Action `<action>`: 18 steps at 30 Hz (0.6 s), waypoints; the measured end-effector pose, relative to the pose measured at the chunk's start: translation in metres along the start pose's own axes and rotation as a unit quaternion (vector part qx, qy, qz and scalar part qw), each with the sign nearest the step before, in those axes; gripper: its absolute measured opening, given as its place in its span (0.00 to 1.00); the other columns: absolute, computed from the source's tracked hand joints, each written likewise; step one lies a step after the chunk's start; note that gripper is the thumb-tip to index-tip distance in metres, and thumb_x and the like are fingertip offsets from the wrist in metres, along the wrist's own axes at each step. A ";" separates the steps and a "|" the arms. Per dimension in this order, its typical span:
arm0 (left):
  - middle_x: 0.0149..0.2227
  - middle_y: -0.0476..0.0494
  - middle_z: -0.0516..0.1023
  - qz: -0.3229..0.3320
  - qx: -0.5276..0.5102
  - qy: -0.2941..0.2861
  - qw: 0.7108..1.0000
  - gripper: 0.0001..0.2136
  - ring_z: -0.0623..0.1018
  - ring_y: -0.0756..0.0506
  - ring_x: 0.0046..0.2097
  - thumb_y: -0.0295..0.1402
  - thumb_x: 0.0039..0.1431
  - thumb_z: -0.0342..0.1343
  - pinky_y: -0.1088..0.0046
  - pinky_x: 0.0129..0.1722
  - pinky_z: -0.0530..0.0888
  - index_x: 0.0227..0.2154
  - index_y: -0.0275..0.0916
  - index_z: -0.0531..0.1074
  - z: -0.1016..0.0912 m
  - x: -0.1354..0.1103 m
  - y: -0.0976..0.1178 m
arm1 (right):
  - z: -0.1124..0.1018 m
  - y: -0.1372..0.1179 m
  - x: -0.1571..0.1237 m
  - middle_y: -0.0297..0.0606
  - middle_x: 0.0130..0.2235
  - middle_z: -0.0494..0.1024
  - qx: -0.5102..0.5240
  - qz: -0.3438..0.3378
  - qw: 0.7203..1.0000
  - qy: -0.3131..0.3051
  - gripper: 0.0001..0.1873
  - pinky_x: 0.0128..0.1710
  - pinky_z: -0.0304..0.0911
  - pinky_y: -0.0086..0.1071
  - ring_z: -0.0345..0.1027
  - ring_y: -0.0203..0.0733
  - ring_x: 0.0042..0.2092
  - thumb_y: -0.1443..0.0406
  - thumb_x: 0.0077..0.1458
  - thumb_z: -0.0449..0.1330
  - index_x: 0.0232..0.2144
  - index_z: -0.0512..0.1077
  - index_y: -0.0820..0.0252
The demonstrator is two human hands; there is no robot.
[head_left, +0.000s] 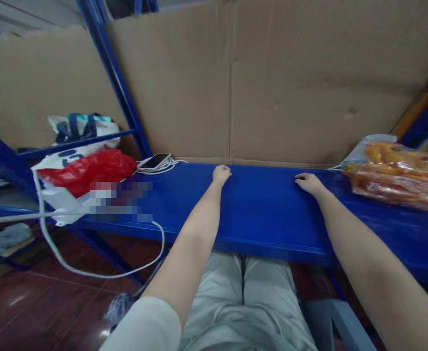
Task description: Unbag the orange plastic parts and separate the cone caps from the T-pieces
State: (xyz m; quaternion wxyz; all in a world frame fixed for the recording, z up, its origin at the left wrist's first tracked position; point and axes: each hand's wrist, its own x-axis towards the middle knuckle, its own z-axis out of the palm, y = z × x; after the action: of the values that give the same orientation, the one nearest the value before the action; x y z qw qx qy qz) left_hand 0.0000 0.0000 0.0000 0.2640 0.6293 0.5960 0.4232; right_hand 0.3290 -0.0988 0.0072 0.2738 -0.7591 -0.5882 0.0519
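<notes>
Both my arms reach forward onto a blue metal shelf (265, 209). My left hand (221, 174) rests near the shelf's back edge with its fingers curled into a loose fist; nothing shows in it. My right hand (309, 183) lies palm down on the shelf further right, fingers bent and pointing left, holding nothing that I can see. A phone (155, 161) on a coil of white cable (164, 167) lies to the left of my left hand. A clear bag of orange items (393, 170) sits to the right of my right hand.
Brown cardboard (272, 83) stands as a wall behind the shelf. A red plastic bag (89, 170) and white bags (84, 127) lie at the left, with a white cable (89, 273) hanging down over the dark red floor. Blue rack posts (114, 73) rise at the left. My knees are below the shelf.
</notes>
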 end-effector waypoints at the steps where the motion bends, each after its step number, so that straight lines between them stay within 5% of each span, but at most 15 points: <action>1: 0.34 0.40 0.83 0.001 0.000 0.000 1.000 0.10 0.81 0.48 0.38 0.25 0.58 0.51 0.76 0.39 0.73 0.33 0.34 0.78 0.000 0.000 0.000 | 0.000 0.001 0.001 0.46 0.50 0.79 0.003 -0.003 1.000 0.004 0.18 0.57 0.64 0.38 0.71 0.50 0.55 0.70 0.52 0.56 0.45 0.79 0.65; 18: 0.32 0.40 0.83 0.003 -0.009 0.000 1.000 0.09 0.81 0.47 0.38 0.25 0.56 0.52 0.74 0.41 0.74 0.33 0.34 0.78 0.002 -0.001 0.003 | -0.003 0.003 0.002 0.45 0.48 0.80 0.008 -0.001 1.000 0.003 0.17 0.55 0.66 0.40 0.73 0.51 0.52 0.70 0.51 0.57 0.42 0.79 0.61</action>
State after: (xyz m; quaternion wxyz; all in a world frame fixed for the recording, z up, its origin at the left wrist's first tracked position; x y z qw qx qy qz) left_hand 0.0033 -0.0011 0.0010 0.2680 0.6285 0.5907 0.4292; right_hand 0.3334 -0.0982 0.0092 0.2814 -0.7567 -0.5876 0.0538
